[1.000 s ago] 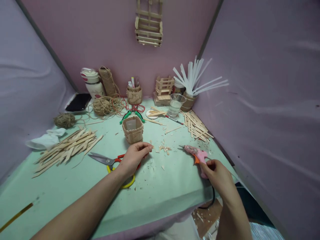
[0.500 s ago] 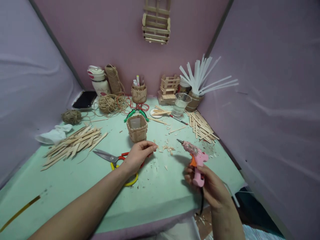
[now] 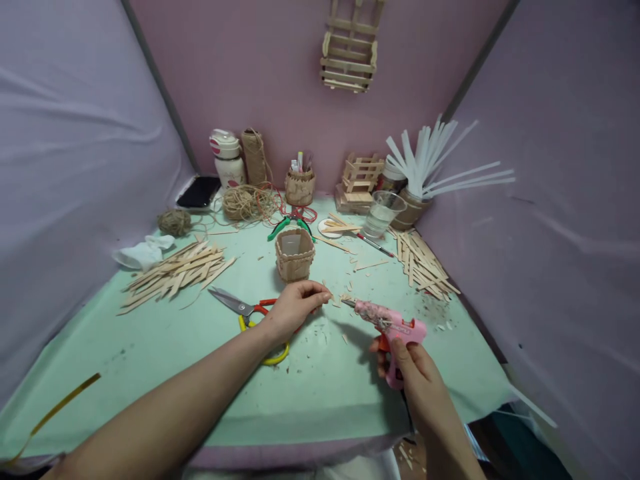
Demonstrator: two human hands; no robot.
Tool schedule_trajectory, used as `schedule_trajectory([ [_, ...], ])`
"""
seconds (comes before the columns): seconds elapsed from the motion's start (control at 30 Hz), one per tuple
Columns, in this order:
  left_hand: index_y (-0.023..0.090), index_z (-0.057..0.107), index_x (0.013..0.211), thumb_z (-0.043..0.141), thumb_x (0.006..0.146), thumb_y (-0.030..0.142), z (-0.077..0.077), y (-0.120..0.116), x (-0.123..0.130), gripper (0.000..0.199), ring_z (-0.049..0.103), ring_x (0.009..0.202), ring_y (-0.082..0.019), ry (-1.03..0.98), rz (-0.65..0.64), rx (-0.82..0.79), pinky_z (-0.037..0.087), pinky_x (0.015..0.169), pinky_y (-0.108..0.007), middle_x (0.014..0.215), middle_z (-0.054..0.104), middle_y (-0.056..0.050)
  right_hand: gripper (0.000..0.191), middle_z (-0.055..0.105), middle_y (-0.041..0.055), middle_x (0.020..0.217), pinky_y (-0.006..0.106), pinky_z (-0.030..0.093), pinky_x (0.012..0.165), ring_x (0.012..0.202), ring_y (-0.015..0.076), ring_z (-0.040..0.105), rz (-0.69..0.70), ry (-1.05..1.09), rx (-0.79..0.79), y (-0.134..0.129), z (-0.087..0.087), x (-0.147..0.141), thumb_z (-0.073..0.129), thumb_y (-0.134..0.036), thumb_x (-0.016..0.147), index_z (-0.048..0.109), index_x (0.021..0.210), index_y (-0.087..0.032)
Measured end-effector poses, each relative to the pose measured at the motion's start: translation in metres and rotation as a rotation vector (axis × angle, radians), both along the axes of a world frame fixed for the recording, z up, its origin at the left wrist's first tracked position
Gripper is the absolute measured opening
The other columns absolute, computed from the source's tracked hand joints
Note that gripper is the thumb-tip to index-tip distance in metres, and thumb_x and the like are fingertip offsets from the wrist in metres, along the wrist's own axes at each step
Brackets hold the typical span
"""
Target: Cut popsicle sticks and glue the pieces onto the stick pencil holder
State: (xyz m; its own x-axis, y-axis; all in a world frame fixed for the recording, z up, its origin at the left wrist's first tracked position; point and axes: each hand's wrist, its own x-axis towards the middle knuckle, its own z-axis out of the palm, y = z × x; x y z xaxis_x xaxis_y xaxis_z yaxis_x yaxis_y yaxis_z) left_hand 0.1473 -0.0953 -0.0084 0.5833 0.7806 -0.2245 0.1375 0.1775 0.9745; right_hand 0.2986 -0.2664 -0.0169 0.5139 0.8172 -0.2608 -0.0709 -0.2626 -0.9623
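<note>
The left hand (image 3: 300, 307) pinches one small chip (image 3: 331, 297) between thumb and forefinger; its other fingers are tucked out of sight. The chip is too tiny to make out well. The right hand (image 3: 415, 367) wraps round the grip of one pink gun (image 3: 390, 323), its fingers partly hidden by the handle; whether the trigger is pressed cannot be told. The nozzle points to ten o'clock, near the left fingertips, and partly covers loose scraps (image 3: 349, 297) too muddled to count.

Taking the left hand as the centre, one pot (image 3: 294, 260) stands at twelve, half hiding the green pliers (image 3: 292, 223). Scissors (image 3: 243, 308) lie at nine, their handles partly under the left wrist. Two stick piles, one at ten (image 3: 175, 273) and one at two (image 3: 425, 263), overlap too much to count. One wall rack (image 3: 349, 60), between twelve and one, is cut off above. Marks on the gun's side are too small to read.
</note>
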Motion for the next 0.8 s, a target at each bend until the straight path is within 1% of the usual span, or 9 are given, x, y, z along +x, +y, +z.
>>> schedule_trajectory([
  [0.17,0.015,0.068,0.076,0.071,0.065,0.043,-0.0001,0.0008,-0.0007,0.03,0.042,0.058,-0.01,-0.01,-0.029,0.006,0.032,0.055,-0.024,0.065,0.057,0.001,0.054,0.052,0.0007,0.06,0.023,0.034,0.046,0.05,0.0114,0.044,0.006,-0.126,0.002,0.0039,0.0006,-0.0048,0.05,-0.067,0.081,0.063,0.078,-0.015],
  [0.33,0.016,0.068,0.075,0.071,0.064,0.046,0.0004,0.0011,-0.0013,0.032,0.041,0.057,-0.01,-0.013,-0.036,0.02,0.03,0.054,-0.024,0.061,0.054,0.002,0.054,0.05,0.0001,0.059,0.023,0.033,0.045,0.049,0.0115,0.043,0.016,-0.175,0.004,0.0066,-0.0014,-0.0073,0.047,-0.067,0.082,0.061,0.076,-0.015],
  [0.53,0.015,0.068,0.075,0.071,0.065,0.046,-0.0011,0.0015,-0.0016,0.033,0.041,0.058,-0.011,-0.002,-0.042,0.034,0.03,0.054,-0.024,0.063,0.054,0.0,0.055,0.047,-0.0008,0.057,0.024,0.033,0.044,0.046,0.0112,0.041,0.005,-0.19,-0.005,0.0091,0.0033,-0.0092,0.048,-0.068,0.081,0.061,0.073,-0.015],
  [0.8,0.015,0.069,0.076,0.07,0.066,0.045,0.0004,0.0007,-0.0015,0.032,0.04,0.056,-0.01,0.003,-0.044,0.022,0.029,0.052,-0.024,0.061,0.053,0.002,0.055,0.048,-0.0006,0.057,0.023,0.033,0.043,0.046,0.0105,0.041,-0.007,-0.204,0.002,0.0082,0.0024,-0.0093,0.048,-0.069,0.081,0.061,0.071,-0.016],
])
